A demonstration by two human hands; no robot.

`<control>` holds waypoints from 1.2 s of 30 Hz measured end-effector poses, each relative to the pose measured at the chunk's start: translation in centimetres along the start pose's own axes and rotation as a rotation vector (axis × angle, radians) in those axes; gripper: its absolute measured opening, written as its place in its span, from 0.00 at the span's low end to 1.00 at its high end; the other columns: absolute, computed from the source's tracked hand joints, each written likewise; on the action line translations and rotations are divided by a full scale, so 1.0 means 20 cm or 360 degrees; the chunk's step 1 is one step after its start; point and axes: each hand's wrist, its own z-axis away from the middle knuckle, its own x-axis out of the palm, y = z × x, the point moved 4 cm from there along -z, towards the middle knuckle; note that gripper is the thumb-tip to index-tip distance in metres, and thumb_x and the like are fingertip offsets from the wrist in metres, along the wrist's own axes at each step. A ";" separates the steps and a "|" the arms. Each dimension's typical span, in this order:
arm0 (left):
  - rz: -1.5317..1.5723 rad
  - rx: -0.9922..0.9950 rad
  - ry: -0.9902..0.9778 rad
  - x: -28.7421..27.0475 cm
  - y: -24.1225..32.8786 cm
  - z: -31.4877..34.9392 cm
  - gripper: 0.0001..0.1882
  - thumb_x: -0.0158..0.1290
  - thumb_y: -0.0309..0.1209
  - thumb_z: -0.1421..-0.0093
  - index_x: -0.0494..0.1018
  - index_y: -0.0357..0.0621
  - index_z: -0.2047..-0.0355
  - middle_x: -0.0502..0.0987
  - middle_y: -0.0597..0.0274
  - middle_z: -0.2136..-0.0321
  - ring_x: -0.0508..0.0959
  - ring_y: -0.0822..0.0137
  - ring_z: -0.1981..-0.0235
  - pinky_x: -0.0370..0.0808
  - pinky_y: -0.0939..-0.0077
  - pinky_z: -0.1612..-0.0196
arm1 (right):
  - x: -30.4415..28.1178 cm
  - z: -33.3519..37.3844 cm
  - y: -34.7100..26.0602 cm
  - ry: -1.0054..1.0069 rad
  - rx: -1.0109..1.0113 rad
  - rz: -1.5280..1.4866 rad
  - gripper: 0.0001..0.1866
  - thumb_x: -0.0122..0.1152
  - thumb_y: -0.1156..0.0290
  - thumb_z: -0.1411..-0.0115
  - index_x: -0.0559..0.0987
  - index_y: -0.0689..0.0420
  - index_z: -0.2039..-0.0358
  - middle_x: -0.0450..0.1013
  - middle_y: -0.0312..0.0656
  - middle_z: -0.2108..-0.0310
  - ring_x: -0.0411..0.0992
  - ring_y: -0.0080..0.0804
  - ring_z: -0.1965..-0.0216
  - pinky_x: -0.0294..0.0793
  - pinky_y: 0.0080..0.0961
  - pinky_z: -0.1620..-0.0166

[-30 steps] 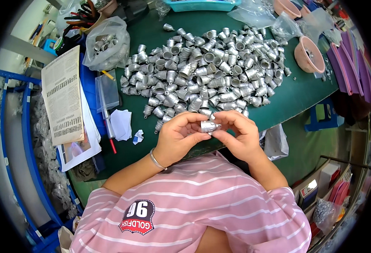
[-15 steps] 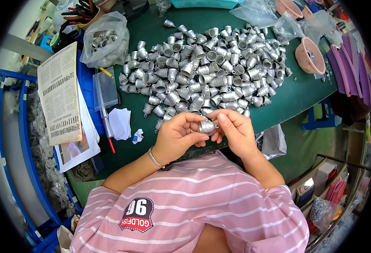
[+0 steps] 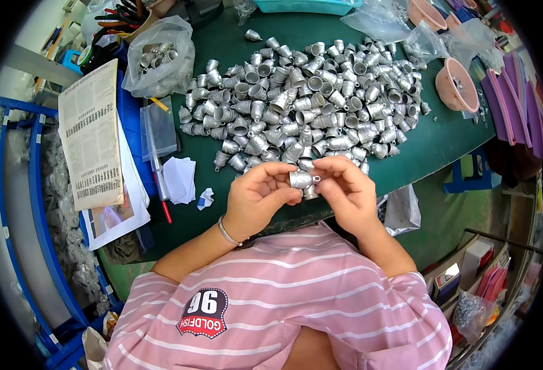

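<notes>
A small silver metal bell (image 3: 300, 179) is held between both hands near the front edge of the green table (image 3: 435, 145). My left hand (image 3: 259, 200) grips its body from the left. My right hand (image 3: 344, 188) pinches its top end with fingertips from the right. Just beyond the hands lies a large heap of several similar silver bells (image 3: 302, 98), spread over the middle of the table. A bracelet circles my left wrist.
A clear bag of bells (image 3: 160, 58) sits at the back left. A newspaper (image 3: 92, 142), clear plastic sleeves, white paper scraps (image 3: 181, 179) and a red pen lie left. A pink bowl (image 3: 455, 85) and plastic bags are at right. Blue metal racking runs along the left.
Both hands have stayed together on the bell, with only small finger shifts; the bell has turned slightly between the fingers.
</notes>
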 end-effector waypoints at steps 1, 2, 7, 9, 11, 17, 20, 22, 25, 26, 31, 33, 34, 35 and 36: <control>0.0012 0.0014 0.0006 0.00 0.00 0.00 0.17 0.52 0.18 0.47 0.65 0.30 0.56 0.74 0.53 0.67 0.77 0.68 0.70 0.75 0.80 0.66 | -0.01 0.00 -0.01 -0.0003 0.0003 0.0001 0.11 0.55 0.76 0.45 0.74 0.64 0.61 0.70 0.42 0.65 0.70 0.26 0.65 0.71 0.19 0.65; 0.0023 0.0029 0.0013 -0.01 -0.01 0.00 0.17 0.52 0.18 0.47 0.65 0.30 0.57 0.74 0.53 0.67 0.76 0.68 0.69 0.75 0.80 0.66 | -0.01 0.00 0.00 -0.0061 0.0147 0.0024 0.10 0.54 0.74 0.44 0.74 0.64 0.61 0.71 0.41 0.67 0.71 0.25 0.67 0.71 0.18 0.65; 0.0019 0.0054 0.0003 0.01 -0.01 0.01 0.17 0.53 0.19 0.47 0.65 0.31 0.56 0.74 0.54 0.67 0.76 0.70 0.69 0.74 0.81 0.65 | 0.02 0.00 0.02 -0.0166 0.0076 0.0277 0.11 0.53 0.70 0.41 0.75 0.64 0.63 0.72 0.40 0.73 0.70 0.22 0.75 0.70 0.17 0.70; -0.0017 0.0079 -0.0002 0.01 -0.01 0.01 0.18 0.53 0.19 0.47 0.64 0.31 0.56 0.74 0.53 0.67 0.76 0.69 0.70 0.75 0.80 0.67 | 0.04 0.00 0.01 -0.0159 0.0119 0.0187 0.11 0.53 0.69 0.41 0.74 0.64 0.64 0.72 0.40 0.74 0.69 0.20 0.76 0.69 0.15 0.72; -0.0077 -0.0054 -0.0033 0.01 0.00 0.02 0.16 0.51 0.22 0.44 0.64 0.32 0.56 0.74 0.53 0.69 0.77 0.69 0.73 0.74 0.81 0.70 | 0.05 0.01 0.02 -0.0060 0.0343 -0.0092 0.09 0.53 0.70 0.41 0.73 0.63 0.65 0.72 0.37 0.76 0.68 0.16 0.77 0.68 0.12 0.74; 0.0217 -0.0581 0.0006 0.01 -0.06 0.03 0.13 0.45 0.35 0.38 0.65 0.34 0.64 0.74 0.53 0.79 0.75 0.70 0.84 0.72 0.82 0.81 | 0.05 0.01 0.04 -0.0034 0.0553 -0.0160 0.08 0.51 0.69 0.39 0.71 0.61 0.69 0.69 0.33 0.83 0.64 0.12 0.83 0.63 0.10 0.80; 0.0220 -0.0675 0.0018 0.02 -0.06 0.03 0.16 0.43 0.40 0.37 0.65 0.36 0.66 0.74 0.54 0.81 0.73 0.70 0.87 0.70 0.83 0.83 | 0.06 0.01 0.05 -0.0049 0.0589 -0.0195 0.08 0.50 0.68 0.39 0.70 0.61 0.69 0.68 0.32 0.84 0.63 0.12 0.85 0.61 0.09 0.82; 0.0228 -0.0697 0.0027 0.02 -0.07 0.03 0.17 0.42 0.41 0.37 0.65 0.36 0.67 0.74 0.54 0.81 0.73 0.70 0.88 0.70 0.83 0.84 | 0.06 0.01 0.05 -0.0052 0.0590 -0.0195 0.08 0.50 0.69 0.39 0.70 0.61 0.69 0.68 0.32 0.84 0.62 0.11 0.85 0.60 0.09 0.82; 0.0310 -0.0743 0.0013 0.01 -0.08 0.03 0.16 0.43 0.39 0.38 0.65 0.36 0.66 0.74 0.54 0.80 0.73 0.70 0.87 0.70 0.83 0.83 | 0.06 0.01 0.05 -0.0080 0.0599 -0.0217 0.08 0.49 0.69 0.39 0.70 0.61 0.69 0.68 0.32 0.84 0.62 0.11 0.85 0.61 0.09 0.81; 0.0385 -0.0768 -0.0012 0.01 -0.08 0.03 0.14 0.45 0.37 0.38 0.65 0.35 0.65 0.74 0.55 0.79 0.73 0.71 0.85 0.70 0.84 0.82 | 0.06 0.01 0.05 -0.0102 0.0607 -0.0237 0.08 0.49 0.69 0.39 0.70 0.61 0.69 0.69 0.32 0.83 0.63 0.12 0.84 0.62 0.09 0.80; 0.0108 -0.0261 0.0087 0.00 -0.06 0.01 0.13 0.52 0.22 0.45 0.65 0.33 0.59 0.74 0.57 0.70 0.75 0.72 0.73 0.73 0.83 0.69 | 0.05 0.02 0.07 -0.0053 0.0399 -0.0036 0.09 0.49 0.70 0.39 0.71 0.63 0.63 0.71 0.35 0.76 0.67 0.15 0.76 0.68 0.12 0.73; 0.0079 -0.0073 0.0065 0.00 -0.03 0.00 0.17 0.53 0.17 0.48 0.65 0.32 0.57 0.73 0.58 0.66 0.75 0.72 0.68 0.73 0.82 0.64 | 0.03 0.01 0.05 -0.0050 0.0272 0.0001 0.10 0.50 0.70 0.39 0.71 0.64 0.61 0.71 0.35 0.73 0.69 0.17 0.73 0.69 0.14 0.70; 0.0049 -0.0036 0.0060 0.00 -0.03 0.00 0.17 0.52 0.15 0.49 0.65 0.32 0.57 0.73 0.58 0.65 0.75 0.72 0.66 0.73 0.81 0.62 | 0.02 0.01 0.04 -0.0061 0.0311 0.0015 0.10 0.50 0.71 0.39 0.71 0.64 0.60 0.71 0.36 0.72 0.69 0.18 0.72 0.69 0.14 0.69; 0.0019 0.0001 0.0056 0.01 -0.02 0.00 0.18 0.52 0.14 0.49 0.65 0.32 0.57 0.72 0.57 0.64 0.75 0.71 0.64 0.73 0.80 0.60 | 0.02 0.01 0.03 -0.0071 0.0351 0.0029 0.11 0.50 0.72 0.40 0.72 0.64 0.59 0.72 0.36 0.71 0.69 0.18 0.71 0.70 0.15 0.68; 0.0021 0.0000 0.0060 0.01 -0.02 0.00 0.18 0.52 0.14 0.49 0.65 0.32 0.57 0.72 0.57 0.64 0.75 0.71 0.64 0.73 0.80 0.60 | 0.02 0.00 0.03 -0.0074 0.0354 0.0029 0.11 0.50 0.72 0.40 0.72 0.64 0.59 0.72 0.36 0.71 0.69 0.18 0.71 0.70 0.15 0.68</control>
